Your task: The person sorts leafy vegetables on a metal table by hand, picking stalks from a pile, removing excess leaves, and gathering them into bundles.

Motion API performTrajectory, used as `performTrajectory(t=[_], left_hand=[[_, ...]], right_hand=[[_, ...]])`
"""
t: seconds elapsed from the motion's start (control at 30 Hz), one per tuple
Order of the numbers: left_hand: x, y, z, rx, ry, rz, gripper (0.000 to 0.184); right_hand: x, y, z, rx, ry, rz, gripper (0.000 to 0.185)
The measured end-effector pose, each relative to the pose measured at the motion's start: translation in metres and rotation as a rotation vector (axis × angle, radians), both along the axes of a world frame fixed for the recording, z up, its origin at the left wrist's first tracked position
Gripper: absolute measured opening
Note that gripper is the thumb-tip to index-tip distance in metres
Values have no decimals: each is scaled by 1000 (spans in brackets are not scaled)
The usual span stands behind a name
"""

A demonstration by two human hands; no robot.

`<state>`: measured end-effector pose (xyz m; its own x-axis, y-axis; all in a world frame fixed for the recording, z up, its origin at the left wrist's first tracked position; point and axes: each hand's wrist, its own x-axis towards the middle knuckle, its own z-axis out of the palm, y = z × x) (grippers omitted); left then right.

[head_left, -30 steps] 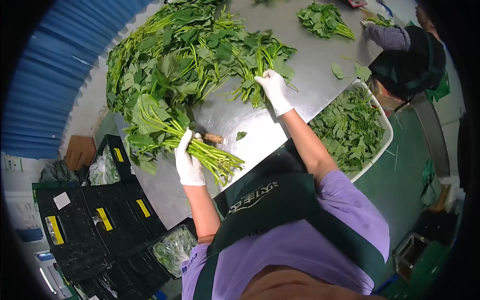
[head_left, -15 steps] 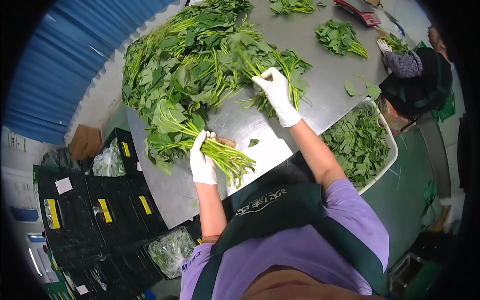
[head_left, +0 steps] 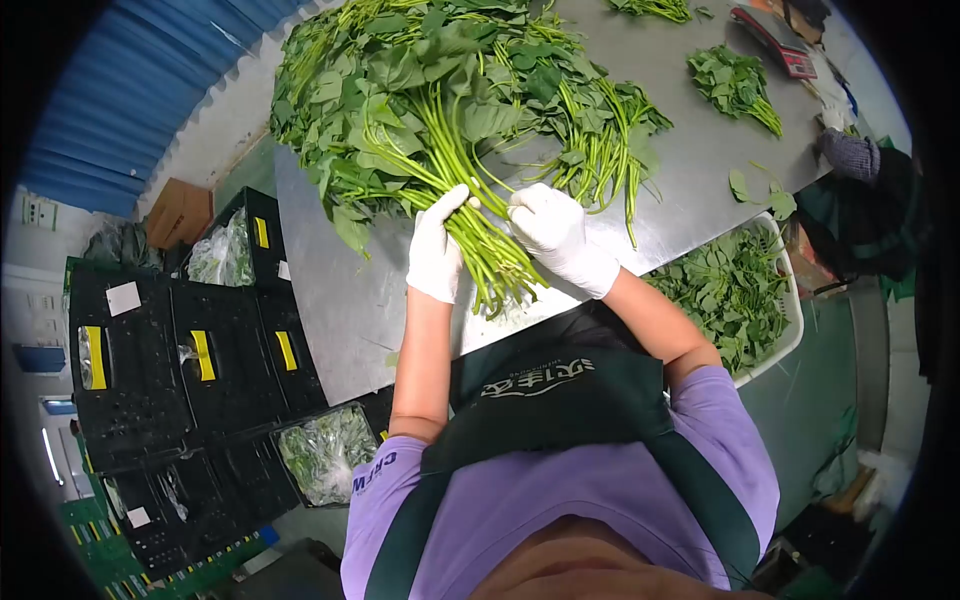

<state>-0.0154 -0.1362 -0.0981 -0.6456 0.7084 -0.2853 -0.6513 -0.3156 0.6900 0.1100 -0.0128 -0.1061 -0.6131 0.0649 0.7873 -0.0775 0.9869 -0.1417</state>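
White-gloved, my left hand is closed around a thick bunch of leafy green stems, cut ends toward me. Beside it, my right hand is closed at the right side of the same bunch, its fingertips on stems. A large heap of leafy greens lies behind both hands on the metal table. More loose stems are spread just beyond my right hand.
A white basket of greens stands at the right. Small bunches and a red scale lie farther back. A co-worker's sleeve shows at the right edge. Black crates are stacked at the left.
My right hand has come from the heap to the bunch in my left hand. The bunch looks fuller and more upright. The view has shifted, and the co-worker's hand is no longer clearly visible.
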Motion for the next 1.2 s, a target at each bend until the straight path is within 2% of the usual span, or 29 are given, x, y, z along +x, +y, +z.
performTrajectory(t=[0.07, 0.1, 0.2, 0.23, 0.33, 0.37, 0.4, 0.47, 0.5, 0.6, 0.63, 0.67, 0.73, 0.8, 0.83, 0.87, 0.9, 0.93, 1.0, 1.03, 1.07, 1.1, 1.13, 1.17, 1.2], left_hand=[[4, 0, 4, -68, 125, 41, 15], [2, -2, 4, -108, 180, 47, 13], [1, -5, 6, -120, 242, 26, 15], [5, -3, 8, -98, 266, 62, 17], [15, -1, 17, -106, 235, 19, 17], [16, 5, 12, -75, 287, 47, 17], [24, 4, 24, -61, 233, -13, 16], [28, 8, 25, -120, 256, 35, 17], [29, 9, 25, -118, 266, 44, 17], [27, 12, 20, -113, 269, 83, 19], [25, 14, 16, -109, 250, 105, 18], [22, 17, 11, -103, 231, 124, 18], [-2, 11, 1, -92, 195, 155, 20], [1, -2, 18, -32, 340, 336, 20], [-20, -10, 16, 11, 195, 312, 19], [-39, -18, 13, 49, 45, 286, 18], [-36, -23, 18, 52, 43, 295, 17], [-33, -26, 24, 59, 42, 303, 16], [-36, -25, 21, 53, -8, 255, 19], [-30, -22, 20, 37, 3, 239, 19], [-23, -17, 20, 25, 16, 225, 20], [-18, -13, 17, 0, 33, 211, 20], [-13, -11, 18, -44, 16, 199, 20], [-11, -11, 16, -43, 16, 172, 21], [-8, -11, 14, -44, 18, 146, 21]], right_hand=[[6, 0, 6, -56, -110, 27, 17], [12, -1, 11, -231, -172, 100, 20], [9, 6, 11, -752, -123, 182, 29], [4, 11, 12, -794, -258, 37, 38], [0, 11, 26, -1401, -751, 338, 35], [-7, 3, 6, -1339, -463, 461, 28], [-7, 4, 5, -1433, -418, 473, 26], [-6, 7, 6, -1616, -329, 499, 22], [1, 7, 17, -1655, -371, 420, 17], [15, 5, 20, -1812, -201, 478, 14], [16, 11, 7, -1662, -136, 457, 13], [19, 14, 2, -1728, -48, 481, 14], [51, 31, 10, -1651, 187, 449, 9], [91, 82, -16, -1727, 594, 493, 5], [117, 115, -35, -1824, 915, 407, 10], [155, 153, -70, -1838, 1133, 658, 31], [173, 164, -61, -1713, 1328, 326, 61], [191, 170, -59, -1759, 1380, 565, 80], [200, 178, -78, -2040, 1254, 755, 93], [181, 172, -81, -2104, 1078, 413, 98], [164, 161, -83, -2060, 698, 27, 80], [150, 156, -84, -1902, 328, -111, 53], [131, 146, -87, -1693, 225, -322, 42], [117, 144, -96, -1505, 151, -406, 49], [107, 153, -110, -1212, 24, -660, 53]])
